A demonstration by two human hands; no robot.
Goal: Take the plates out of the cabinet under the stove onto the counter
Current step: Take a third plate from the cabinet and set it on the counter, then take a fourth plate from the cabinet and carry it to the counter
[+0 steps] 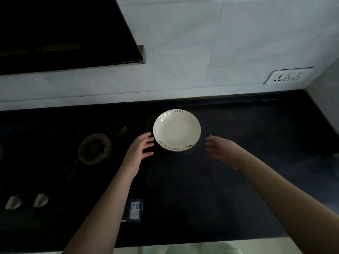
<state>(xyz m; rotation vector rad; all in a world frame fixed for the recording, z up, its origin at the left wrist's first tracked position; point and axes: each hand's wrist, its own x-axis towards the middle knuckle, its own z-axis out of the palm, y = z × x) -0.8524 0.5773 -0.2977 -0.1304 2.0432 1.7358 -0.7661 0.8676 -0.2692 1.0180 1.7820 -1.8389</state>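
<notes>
A white plate (177, 132) sits on the dark counter (238, 162), right of the stove (73, 153). The left hand (140, 149) and right hand (221, 148) hover beside it, fingers relaxed, gripping nothing.

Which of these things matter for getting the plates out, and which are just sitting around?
Part of the job:
plate
counter
left hand, open beside the plate
right hand, open beside the plate

Just there:
burner
knobs
hood
socket
</notes>
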